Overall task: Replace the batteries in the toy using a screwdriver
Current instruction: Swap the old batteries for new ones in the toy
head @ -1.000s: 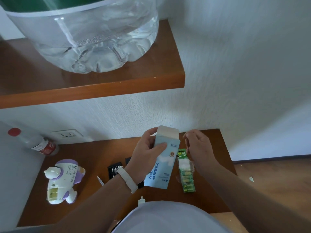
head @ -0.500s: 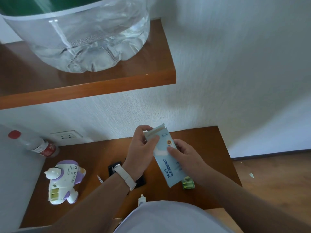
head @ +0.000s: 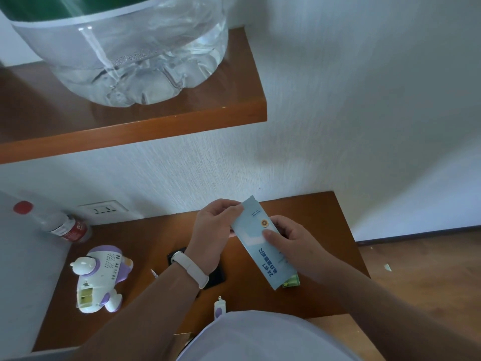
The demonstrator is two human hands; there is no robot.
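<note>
A light blue cardboard box (head: 257,246) is held tilted above the brown table (head: 145,243). My left hand (head: 213,230) pinches its top flap and my right hand (head: 286,241) grips its side. A green battery pack (head: 292,281) peeks out under the box's lower end. The white and purple toy plane (head: 101,277) lies at the left of the table with its battery compartment open. A black screwdriver bit case (head: 216,277) lies partly hidden under my left wrist. A small white and purple battery cover (head: 219,308) lies near the table's front edge.
A plastic bottle with a red cap (head: 59,225) lies at the back left near a wall socket (head: 104,209). A wooden shelf (head: 156,126) with a large water jug (head: 125,48) hangs overhead. A thin screwdriver bit (head: 154,272) lies between toy and case.
The right hand let go of the green battery pack, which now lies under the box. Both hands now hold the box, its flap folded down and the box tilted.
</note>
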